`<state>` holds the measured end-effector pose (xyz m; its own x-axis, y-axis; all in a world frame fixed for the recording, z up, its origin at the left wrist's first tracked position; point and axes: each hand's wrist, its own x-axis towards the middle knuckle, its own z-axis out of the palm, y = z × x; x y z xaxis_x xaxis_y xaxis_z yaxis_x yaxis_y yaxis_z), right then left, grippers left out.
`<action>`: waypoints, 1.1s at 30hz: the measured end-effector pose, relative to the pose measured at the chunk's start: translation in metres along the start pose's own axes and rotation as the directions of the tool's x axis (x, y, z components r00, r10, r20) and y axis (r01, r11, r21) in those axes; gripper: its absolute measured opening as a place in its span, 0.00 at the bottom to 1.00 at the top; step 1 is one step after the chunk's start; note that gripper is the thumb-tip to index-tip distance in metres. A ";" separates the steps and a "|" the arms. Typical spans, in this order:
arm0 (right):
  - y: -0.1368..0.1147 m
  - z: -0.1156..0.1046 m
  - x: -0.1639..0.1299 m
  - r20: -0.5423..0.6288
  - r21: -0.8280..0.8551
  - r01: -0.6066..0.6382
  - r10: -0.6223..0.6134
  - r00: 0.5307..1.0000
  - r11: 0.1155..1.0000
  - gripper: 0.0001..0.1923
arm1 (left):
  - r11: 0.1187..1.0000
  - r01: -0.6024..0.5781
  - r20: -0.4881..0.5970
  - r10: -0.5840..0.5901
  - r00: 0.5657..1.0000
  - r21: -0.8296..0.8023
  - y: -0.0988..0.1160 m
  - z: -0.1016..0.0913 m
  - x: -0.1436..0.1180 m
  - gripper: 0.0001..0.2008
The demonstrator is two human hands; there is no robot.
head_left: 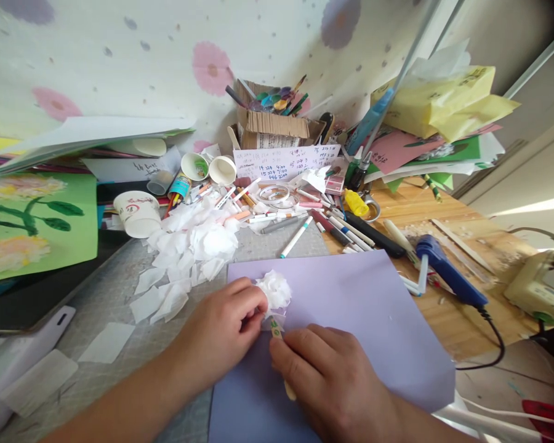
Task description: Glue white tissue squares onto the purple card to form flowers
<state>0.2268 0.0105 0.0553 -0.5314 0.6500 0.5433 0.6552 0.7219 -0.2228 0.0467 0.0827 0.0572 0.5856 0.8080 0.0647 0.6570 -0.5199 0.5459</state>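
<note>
My right hand (332, 375) is closed round a flat wooden craft stick (276, 329) with green marks near its far end. That end touches a small, thin piece of white paper (279, 319) over the purple sheet (346, 295). On the other side my left hand (228, 320) pinches the edge of this white piece, its fingertips partly hidden behind the thumb. Just beyond the fingers, a ruffled white paper flower (275, 288) rests on the purple sheet.
Loose white paper pieces (207, 243) are heaped on the grey cutting mat (180, 335). Markers (297, 237), paper cups (137, 213) and a tape ring (274, 195) crowd the back. A blue glue gun (450, 271) lies right, its cord trailing. A green flower picture (37, 221) stands left.
</note>
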 end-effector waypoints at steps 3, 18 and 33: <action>-0.001 -0.003 -0.006 -0.164 0.035 -0.060 0.065 0.984 0.998 0.07 | 1.000 -0.004 0.006 0.004 1.000 0.013 -0.001 0.000 0.000 0.07; 0.004 -0.003 0.005 -0.075 0.122 -0.110 0.120 0.990 0.986 0.08 | 0.997 -0.037 -0.071 0.032 0.997 -0.067 0.000 -0.006 -0.001 0.07; 0.009 -0.001 -0.001 -0.225 0.177 -0.029 0.069 0.972 0.984 0.09 | 0.846 0.210 -0.136 -0.163 0.977 0.490 -0.041 -0.064 0.004 0.11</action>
<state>0.2341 0.0156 0.0537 -0.3507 0.6281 0.6946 0.5645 0.7336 -0.3784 -0.0085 0.1247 0.0880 0.4001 0.9123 0.0879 0.9115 -0.4061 0.0657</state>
